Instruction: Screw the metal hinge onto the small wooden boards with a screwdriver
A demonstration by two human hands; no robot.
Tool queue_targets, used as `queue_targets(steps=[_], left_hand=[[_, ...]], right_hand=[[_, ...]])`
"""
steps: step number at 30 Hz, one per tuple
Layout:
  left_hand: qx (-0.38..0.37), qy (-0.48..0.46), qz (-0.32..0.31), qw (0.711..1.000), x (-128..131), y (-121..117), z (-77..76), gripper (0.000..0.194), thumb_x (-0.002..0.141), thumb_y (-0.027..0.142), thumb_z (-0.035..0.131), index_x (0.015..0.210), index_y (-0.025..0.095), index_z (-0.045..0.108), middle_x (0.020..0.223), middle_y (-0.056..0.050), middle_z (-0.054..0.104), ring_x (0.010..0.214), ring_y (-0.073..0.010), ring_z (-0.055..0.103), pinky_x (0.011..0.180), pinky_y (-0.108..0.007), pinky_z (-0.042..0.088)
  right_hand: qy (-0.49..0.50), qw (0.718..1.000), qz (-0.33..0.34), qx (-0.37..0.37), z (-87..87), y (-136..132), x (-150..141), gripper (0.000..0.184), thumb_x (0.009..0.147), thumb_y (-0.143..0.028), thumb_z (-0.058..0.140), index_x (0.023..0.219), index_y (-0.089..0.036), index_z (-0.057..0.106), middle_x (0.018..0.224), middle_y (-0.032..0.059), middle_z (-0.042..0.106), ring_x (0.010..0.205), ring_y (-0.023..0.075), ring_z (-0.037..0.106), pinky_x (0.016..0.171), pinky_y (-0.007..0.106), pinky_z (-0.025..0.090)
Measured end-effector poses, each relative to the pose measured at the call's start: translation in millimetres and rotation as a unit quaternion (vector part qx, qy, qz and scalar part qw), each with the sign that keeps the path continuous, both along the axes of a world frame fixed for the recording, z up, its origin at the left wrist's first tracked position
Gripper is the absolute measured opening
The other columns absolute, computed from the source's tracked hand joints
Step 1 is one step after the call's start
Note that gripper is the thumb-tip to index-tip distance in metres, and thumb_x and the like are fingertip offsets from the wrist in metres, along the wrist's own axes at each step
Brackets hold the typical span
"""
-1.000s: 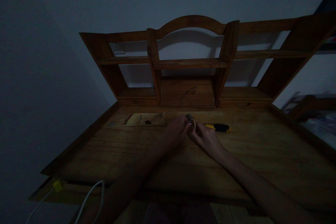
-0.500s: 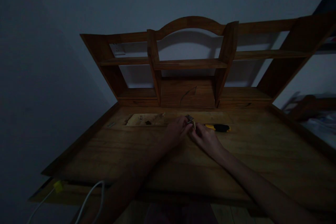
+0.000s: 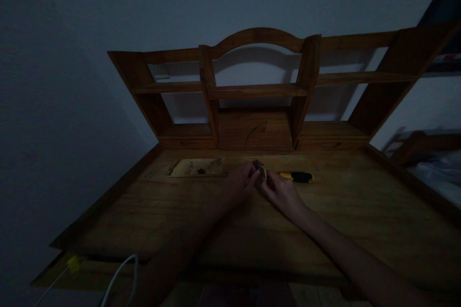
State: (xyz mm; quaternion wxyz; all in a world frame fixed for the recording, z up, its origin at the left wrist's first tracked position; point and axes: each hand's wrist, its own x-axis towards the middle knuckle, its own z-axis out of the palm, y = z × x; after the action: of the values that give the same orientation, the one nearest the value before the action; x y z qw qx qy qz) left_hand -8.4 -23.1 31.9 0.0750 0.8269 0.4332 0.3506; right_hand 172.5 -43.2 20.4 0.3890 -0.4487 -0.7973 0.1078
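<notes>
Grip pinched in both hands: left hand (image 3: 239, 181) on a small dark item (image 3: 257, 164), right hand (image 3: 285, 192) on a pale sliver (image 3: 264, 173) beside it.
The fingertips (image 3: 254, 176) nearly met over the back half of the worktop (image 3: 201, 220); whether the two pieces were joined was too dim to tell. Holding from opposite sides probably steadied them while leaving the dark item's far end exposed. A yellow-and-black handle (image 3: 301, 177) lay just behind the right hand, seemingly within easy reach. Left of the hands, a ragged pale patch (image 3: 184, 168) marked the wood. Behind, the shelf unit (image 3: 256, 91) limited forward movement; the raised side edges (image 3: 406, 178) stood well apart from both hands, leaving the forearms (image 3: 344, 248) sideways room.
</notes>
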Motion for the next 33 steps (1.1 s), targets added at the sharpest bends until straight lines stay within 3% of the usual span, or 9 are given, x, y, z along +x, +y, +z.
queue_targets(steps=[8,19,28,33], left_hand=[[0.02,-0.006,0.0,1.0,-1,5,-6.4,0.03,0.104,0.034,0.029,0.101,0.02,0.056,0.098,-0.005,0.063,0.092,-0.0178,0.061,0.086,-0.035,0.051],[0.04,-0.006,0.033,0.999,0,10,-15.0,0.024,0.102,0.031,0.034,0.094,0.02,0.054,0.088,-0.003,0.061,0.082,-0.0156,0.059,0.077,-0.03,0.05],[0.042,-0.059,0.005,0.997,1,5,-5.1,0.014,0.099,0.028,0.043,0.101,0.021,0.055,0.1,-0.005,0.062,0.096,-0.0165,0.06,0.086,-0.032,0.05],[0.013,-0.106,-0.012,0.994,1,4,-4.9,0.017,0.099,0.029,0.045,0.11,0.022,0.056,0.107,-0.004,0.066,0.1,-0.017,0.063,0.09,-0.035,0.051]], right_hand=[[-0.005,1.0,-0.009,0.01,-2.7,1,0,0.014,0.096,-0.027,0.048,0.096,-0.018,0.059,0.08,0.0037,0.066,0.068,0.0162,0.063,0.065,0.027,0.046],[-0.003,1.0,-0.019,0.014,-5.0,4,1,0.015,0.095,-0.027,0.047,0.091,-0.019,0.059,0.078,0.0038,0.067,0.067,0.0163,0.064,0.065,0.026,0.046],[0.078,0.995,-0.038,-0.057,-2.8,5,0,0.014,0.089,-0.029,0.054,0.084,-0.02,0.063,0.066,0.0006,0.068,0.059,0.0164,0.065,0.057,0.025,0.046],[0.086,0.992,-0.043,-0.081,-2.1,6,1,0.013,0.088,-0.028,0.054,0.082,-0.019,0.063,0.06,-0.0004,0.067,0.054,0.0164,0.065,0.053,0.025,0.046]])
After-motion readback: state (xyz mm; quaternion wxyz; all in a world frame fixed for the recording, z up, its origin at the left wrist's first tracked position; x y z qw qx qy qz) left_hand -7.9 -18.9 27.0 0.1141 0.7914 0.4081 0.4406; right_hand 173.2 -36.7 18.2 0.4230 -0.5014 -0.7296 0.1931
